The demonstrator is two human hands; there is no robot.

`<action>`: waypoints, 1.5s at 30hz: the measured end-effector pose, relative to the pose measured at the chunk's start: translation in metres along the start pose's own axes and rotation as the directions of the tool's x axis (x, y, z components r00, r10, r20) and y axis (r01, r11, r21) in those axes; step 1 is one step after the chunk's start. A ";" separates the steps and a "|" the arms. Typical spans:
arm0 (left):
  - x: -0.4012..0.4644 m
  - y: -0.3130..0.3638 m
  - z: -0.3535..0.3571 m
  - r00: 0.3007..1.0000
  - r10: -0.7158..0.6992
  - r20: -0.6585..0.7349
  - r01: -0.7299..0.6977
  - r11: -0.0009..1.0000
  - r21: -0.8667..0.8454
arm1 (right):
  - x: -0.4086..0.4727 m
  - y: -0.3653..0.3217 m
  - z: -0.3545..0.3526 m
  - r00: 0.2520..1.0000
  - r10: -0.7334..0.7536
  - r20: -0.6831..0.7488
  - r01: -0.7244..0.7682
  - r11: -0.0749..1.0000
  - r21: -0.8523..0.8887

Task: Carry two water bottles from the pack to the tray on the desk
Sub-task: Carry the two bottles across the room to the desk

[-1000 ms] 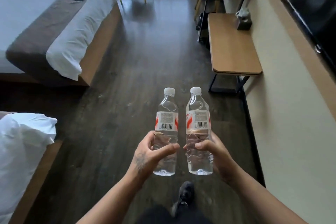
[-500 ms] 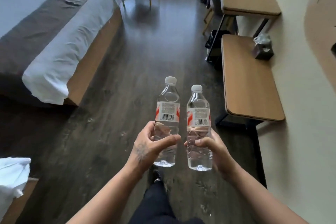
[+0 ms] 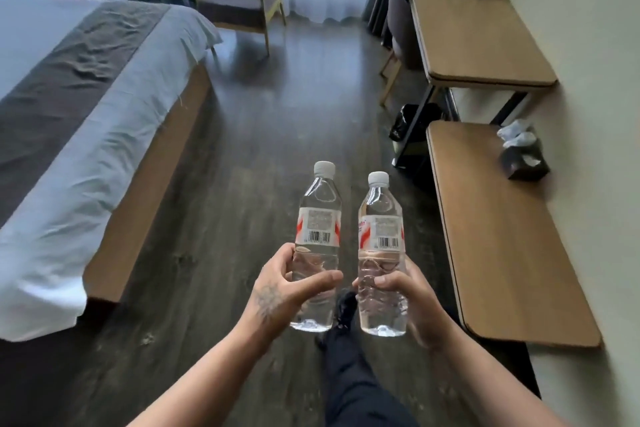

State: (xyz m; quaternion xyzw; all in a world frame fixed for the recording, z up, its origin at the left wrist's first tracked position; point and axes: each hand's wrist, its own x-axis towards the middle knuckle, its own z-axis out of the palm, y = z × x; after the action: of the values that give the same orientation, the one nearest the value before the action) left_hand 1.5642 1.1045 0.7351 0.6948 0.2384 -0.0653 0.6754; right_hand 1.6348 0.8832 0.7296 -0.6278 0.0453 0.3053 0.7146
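A: What fills the room?

B: A bed (image 3: 86,121) with white sheets and a dark runner takes the left side. Dark wood floor (image 3: 263,128) runs up the middle to an armchair (image 3: 242,0) by the curtained window.

A: And on the right?

B: Along the wall, a long desk (image 3: 474,31), and nearer, a lower bench (image 3: 502,239). A dark tissue box (image 3: 523,159) sits at the bench's far end, by the wall edge.

A: Where are the bottles?

B: In the air over the floor, upright, side by side and just apart, left of the bench's near end. The left hand (image 3: 280,291) is wrapped around the lower half of the left bottle (image 3: 318,229); the right hand (image 3: 412,295) is wrapped around the right bottle (image 3: 381,239) the same way. Both have white caps and barcoded labels.

A: The tray?

B: I cannot make one out on the desk.
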 end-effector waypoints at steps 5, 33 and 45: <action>0.146 0.066 -0.009 0.997 -0.059 -0.047 0.058 0.998 -0.015 | 0.158 -0.074 -0.007 0.999 0.023 0.039 -0.023 1.000 -0.021; 0.923 0.428 -0.140 0.996 -0.010 0.091 0.008 1.000 0.025 | 0.906 -0.464 0.046 0.996 -0.013 -0.084 0.019 0.998 0.063; 1.220 0.564 -0.100 0.998 -0.045 0.048 0.043 0.998 0.045 | 1.204 -0.621 -0.030 0.998 -0.045 -0.040 0.047 0.998 0.046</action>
State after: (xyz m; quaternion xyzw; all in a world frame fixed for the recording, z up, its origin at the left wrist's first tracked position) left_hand 2.8484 1.5123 0.7509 0.7021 0.2354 -0.1023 0.6641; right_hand 2.9252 1.2968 0.7242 -0.6176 0.0517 0.2753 0.7349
